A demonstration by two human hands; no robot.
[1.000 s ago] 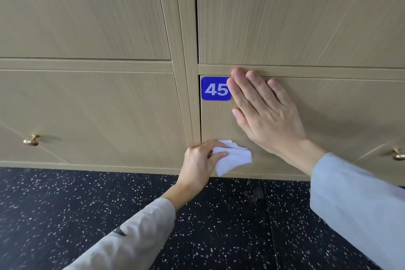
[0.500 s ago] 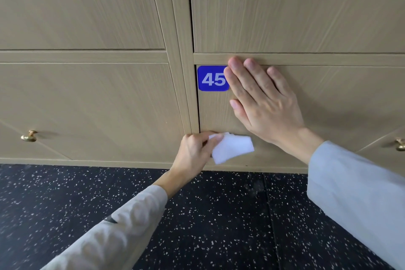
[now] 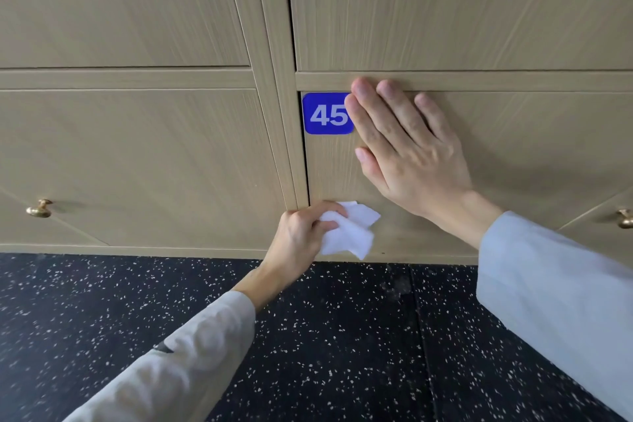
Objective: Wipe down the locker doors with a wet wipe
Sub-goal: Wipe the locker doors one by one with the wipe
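Wipe (image 3: 349, 233), pinched in left hand (image 3: 301, 233), is rubbing door (image 3: 513, 154) below plate 45 (image 3: 327, 113) while right hand (image 3: 407, 154), fingers flat, is bracing it; next, probably sweeping rightward.

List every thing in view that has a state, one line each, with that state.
Locker door 45: shut, right hand flat on it.
Left lower locker door: shut.
Upper locker doors: shut.
Wet wipe: crumpled, against the bottom left corner of door 45.
Left hand: grips the wipe.
Right hand: fingers straight, pressing the door, its fingers overlapping the edge of the number plate.
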